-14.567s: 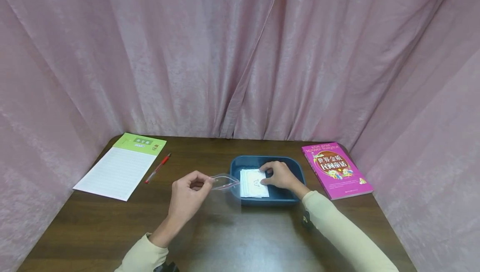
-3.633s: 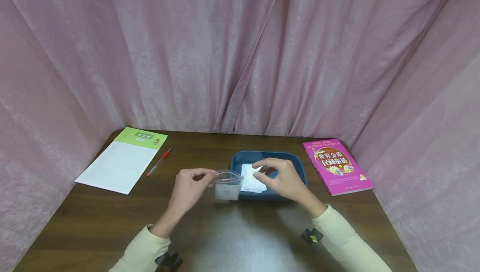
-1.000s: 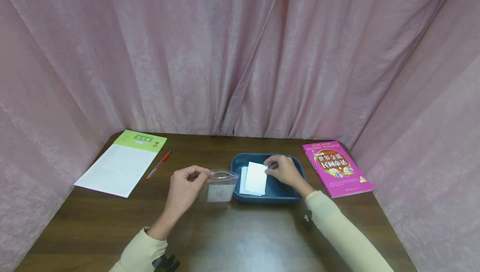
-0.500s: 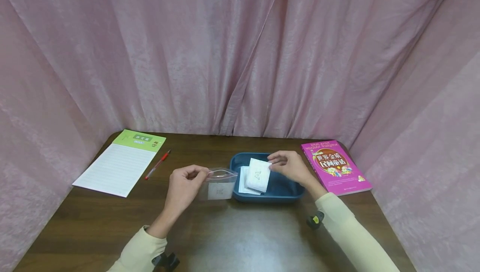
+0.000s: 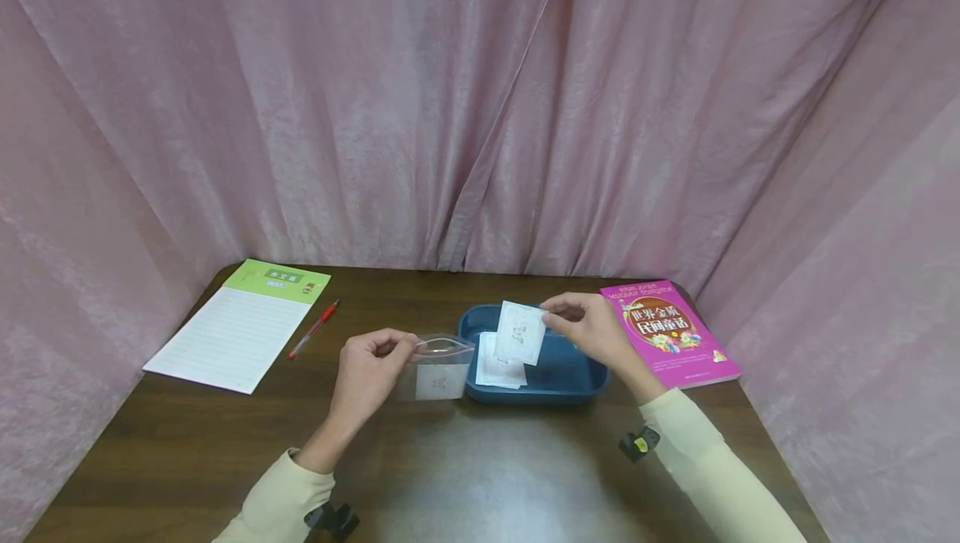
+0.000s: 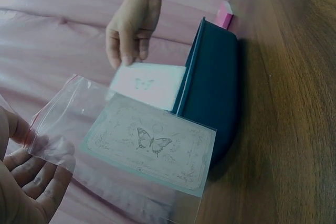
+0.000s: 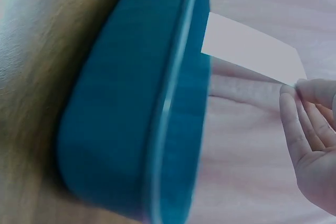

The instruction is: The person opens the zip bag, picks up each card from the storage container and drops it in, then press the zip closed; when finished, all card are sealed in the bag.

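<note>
My left hand (image 5: 369, 372) pinches the top corner of a clear zip-lock bag (image 5: 444, 350), whose mouth gapes a little. Inside the bag lies a white card with a butterfly print (image 6: 152, 142). Between thumb and fingers, my right hand (image 5: 592, 326) holds another butterfly card (image 5: 519, 332) by its corner, raised over the blue tray (image 5: 555, 397). Several more white cards (image 5: 495, 372) lie stacked in the tray's left part, partly covered by the raised card in the head view. In the right wrist view the held card (image 7: 252, 48) shows a plain face.
A lined pad with a green top (image 5: 236, 331) lies at the back left, with a red pen (image 5: 315, 329) beside it. The pink book (image 5: 671, 335) lies right of the tray. Pink curtains (image 5: 375, 110) enclose the wooden table (image 5: 420, 476).
Over the last second my right hand has lifted a card off the stack, up and slightly right, and its printed face now shows. The left hand and bag have stayed almost still.
</note>
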Available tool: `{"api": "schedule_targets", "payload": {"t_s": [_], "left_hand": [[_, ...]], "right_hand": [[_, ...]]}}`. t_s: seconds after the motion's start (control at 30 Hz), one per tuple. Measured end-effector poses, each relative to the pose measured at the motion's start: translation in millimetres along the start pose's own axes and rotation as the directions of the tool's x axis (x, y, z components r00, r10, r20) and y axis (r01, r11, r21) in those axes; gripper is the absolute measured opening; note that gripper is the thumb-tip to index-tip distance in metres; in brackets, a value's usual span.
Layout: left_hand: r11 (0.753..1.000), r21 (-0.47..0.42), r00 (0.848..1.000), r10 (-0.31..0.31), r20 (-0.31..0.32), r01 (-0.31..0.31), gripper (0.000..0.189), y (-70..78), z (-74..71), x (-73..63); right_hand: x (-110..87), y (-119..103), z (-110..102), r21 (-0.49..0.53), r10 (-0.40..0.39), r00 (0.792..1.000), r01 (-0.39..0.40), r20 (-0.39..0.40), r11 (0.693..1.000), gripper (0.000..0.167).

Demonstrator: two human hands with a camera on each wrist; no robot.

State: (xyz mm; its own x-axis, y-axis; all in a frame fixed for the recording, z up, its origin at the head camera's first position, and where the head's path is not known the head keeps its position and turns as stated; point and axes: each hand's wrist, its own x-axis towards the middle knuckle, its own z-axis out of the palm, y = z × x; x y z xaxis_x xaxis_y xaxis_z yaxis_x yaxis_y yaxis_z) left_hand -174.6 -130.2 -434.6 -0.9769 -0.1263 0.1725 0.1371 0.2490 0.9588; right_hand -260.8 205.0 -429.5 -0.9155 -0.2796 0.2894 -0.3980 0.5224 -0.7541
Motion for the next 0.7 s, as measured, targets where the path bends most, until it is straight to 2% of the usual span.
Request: {"api": "schedule_targets", "payload": {"t_s": [0.27,0.43,0.7], "left_hand": [[0.999,-0.041,0.999,-0.03,0.013,0.03,0.014,-2.6,0.9,2.2],[0.999,-0.039,1.0,-0.025,0.01,0.025,0.014,-4.0,1.7,3.4],[0.999,-0.024,0.999,-0.04,0.017,0.041,0.013,-4.9,2.2,4.3]], "right_hand": [[-0.8,-24.0,-8.6,-0.045,-0.085,0.993,0.082,-0.083,0.996,0.014],[-2.8,-41.2,-12.5,-0.02,-0.128,0.986,0.126,-0.104,0.992,0.015],[-5.3,-73.1,-10.6,0.009,-0.245,0.958,0.249,-0.147,0.968,0.018]]}}
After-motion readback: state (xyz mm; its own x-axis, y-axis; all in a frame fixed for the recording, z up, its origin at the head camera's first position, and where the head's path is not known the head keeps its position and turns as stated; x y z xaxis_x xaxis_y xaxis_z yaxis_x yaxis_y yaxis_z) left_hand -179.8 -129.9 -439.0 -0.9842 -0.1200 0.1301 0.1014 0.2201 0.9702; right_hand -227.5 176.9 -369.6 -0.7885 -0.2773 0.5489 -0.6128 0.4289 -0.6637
